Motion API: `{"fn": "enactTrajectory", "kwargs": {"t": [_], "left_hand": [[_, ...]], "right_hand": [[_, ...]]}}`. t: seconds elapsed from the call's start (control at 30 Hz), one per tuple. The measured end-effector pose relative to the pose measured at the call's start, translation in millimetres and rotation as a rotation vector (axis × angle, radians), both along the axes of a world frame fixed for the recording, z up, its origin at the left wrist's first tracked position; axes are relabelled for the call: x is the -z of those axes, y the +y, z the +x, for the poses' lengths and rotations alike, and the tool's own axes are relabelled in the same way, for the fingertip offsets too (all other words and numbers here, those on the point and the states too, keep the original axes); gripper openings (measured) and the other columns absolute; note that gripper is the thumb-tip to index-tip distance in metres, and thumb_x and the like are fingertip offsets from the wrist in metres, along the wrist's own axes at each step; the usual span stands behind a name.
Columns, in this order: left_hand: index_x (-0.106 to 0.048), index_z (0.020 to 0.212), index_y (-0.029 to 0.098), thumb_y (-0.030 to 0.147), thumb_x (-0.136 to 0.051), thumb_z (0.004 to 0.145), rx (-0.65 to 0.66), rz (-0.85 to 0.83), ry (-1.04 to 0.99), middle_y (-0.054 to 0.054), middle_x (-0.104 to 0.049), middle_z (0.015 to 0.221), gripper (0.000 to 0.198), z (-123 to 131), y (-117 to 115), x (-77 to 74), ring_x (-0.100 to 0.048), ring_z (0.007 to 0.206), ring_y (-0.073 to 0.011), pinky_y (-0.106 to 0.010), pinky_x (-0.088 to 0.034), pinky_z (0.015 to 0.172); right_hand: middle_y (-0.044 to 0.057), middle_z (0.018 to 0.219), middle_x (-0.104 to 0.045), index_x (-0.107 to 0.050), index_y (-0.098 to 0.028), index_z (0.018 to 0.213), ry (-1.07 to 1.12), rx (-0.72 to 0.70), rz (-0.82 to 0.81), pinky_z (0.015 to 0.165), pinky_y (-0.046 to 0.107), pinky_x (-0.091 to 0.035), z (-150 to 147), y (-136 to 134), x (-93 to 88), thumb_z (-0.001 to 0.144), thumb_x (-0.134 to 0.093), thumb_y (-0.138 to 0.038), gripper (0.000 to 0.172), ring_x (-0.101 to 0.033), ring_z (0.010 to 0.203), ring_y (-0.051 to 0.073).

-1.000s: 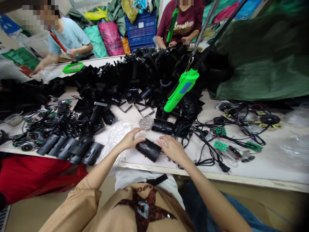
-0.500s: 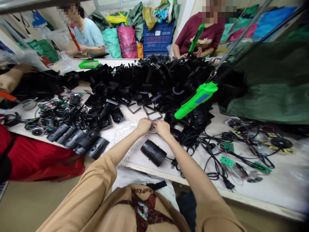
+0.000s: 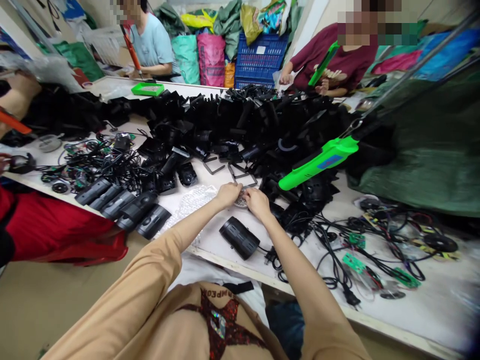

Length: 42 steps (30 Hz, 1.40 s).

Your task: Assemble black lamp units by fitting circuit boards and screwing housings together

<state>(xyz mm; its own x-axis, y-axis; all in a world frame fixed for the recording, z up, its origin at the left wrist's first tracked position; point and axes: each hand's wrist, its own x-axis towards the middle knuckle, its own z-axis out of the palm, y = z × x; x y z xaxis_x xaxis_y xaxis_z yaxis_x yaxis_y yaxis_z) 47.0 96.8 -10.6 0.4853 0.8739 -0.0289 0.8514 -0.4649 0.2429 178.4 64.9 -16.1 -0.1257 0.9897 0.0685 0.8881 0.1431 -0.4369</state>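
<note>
Your left hand (image 3: pixel 228 195) and right hand (image 3: pixel 258 204) close narrowly on a silver mesh disc (image 3: pixel 242 201), fingers over its edges, mid-way along the white workbench (image 3: pixel 208 245). A black cylindrical housing (image 3: pixel 239 238) lies just nearer you, bubble wrap (image 3: pixel 189 205) touches your left wrist's side, a heap of black plastic housings (image 3: pixel 240 120) blocks the far side, and a green electric screwdriver (image 3: pixel 318 162) hangs to the right

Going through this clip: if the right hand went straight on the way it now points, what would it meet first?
The heap of small metal parts just ahead of the right hand. The fingertips look to be at its edge, though depth here is unclear.
</note>
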Motion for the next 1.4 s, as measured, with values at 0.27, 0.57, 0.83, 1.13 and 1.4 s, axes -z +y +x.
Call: {"fn": "enactTrajectory", "kwargs": {"t": [0.27,0.57,0.83,1.13,1.4], "left_hand": [[-0.052,0.091,0.016,0.022,-0.043,0.09,-0.053,-0.011,-0.389,-0.002,-0.061,0.086,0.011,-21.8,-22.4,-24.0,-0.058,0.079,-0.0129,-0.023,-0.044,0.072],[-0.061,0.078,0.014,0.031,-0.059,0.079,-0.409,-0.411,-1.197,0.0,-0.061,0.068,0.016,-68.3,-140.4,-10.8,-0.058,0.063,-0.0104,-0.022,-0.047,0.062],[-0.062,0.087,0.016,0.025,-0.056,0.084,-0.357,-0.127,-0.979,-0.004,-0.065,0.081,0.011,-57.3,-175.2,15.0,-0.061,0.074,-0.013,-0.025,-0.049,0.068],[-0.062,0.092,0.018,0.015,-0.055,0.085,-0.111,0.343,-0.797,-0.005,-0.063,0.081,0.01,-53.8,-173.4,30.3,-0.06,0.077,-0.0127,-0.025,-0.051,0.067],[-0.062,0.094,0.019,0.02,-0.047,0.089,-0.062,0.282,-0.663,-0.007,-0.066,0.088,0.016,-60.2,-170.6,27.5,-0.063,0.082,-0.0155,-0.03,-0.053,0.072]], "right_hand": [[0.004,0.079,-0.065,-0.059,-0.019,0.087,0.364,0.029,0.051,0.066,0.028,-0.045,11.0,-22.6,-8.9,0.083,-0.045,-0.026,0.016,-0.059,0.068,0.017],[0.003,0.074,-0.065,-0.067,-0.019,0.075,0.691,-0.045,-0.122,0.064,0.028,-0.046,13.5,-82.3,-9.3,0.075,-0.058,-0.033,0.017,-0.059,0.066,0.016],[0.005,0.078,-0.067,-0.069,-0.019,0.075,0.791,-0.014,-0.193,0.069,0.031,-0.048,6.4,-81.9,-2.5,0.073,-0.058,-0.031,0.016,-0.061,0.071,0.018],[0.006,0.084,-0.068,-0.065,-0.018,0.092,0.857,0.104,-0.153,0.074,0.034,-0.051,-0.6,-96.2,8.9,0.076,-0.056,-0.033,0.023,-0.063,0.078,0.018],[0.006,0.088,-0.066,-0.064,-0.02,0.094,0.833,0.156,-0.084,0.073,0.032,-0.052,-2.8,-106.3,8.7,0.079,-0.054,-0.03,0.021,-0.062,0.08,0.017]]}}
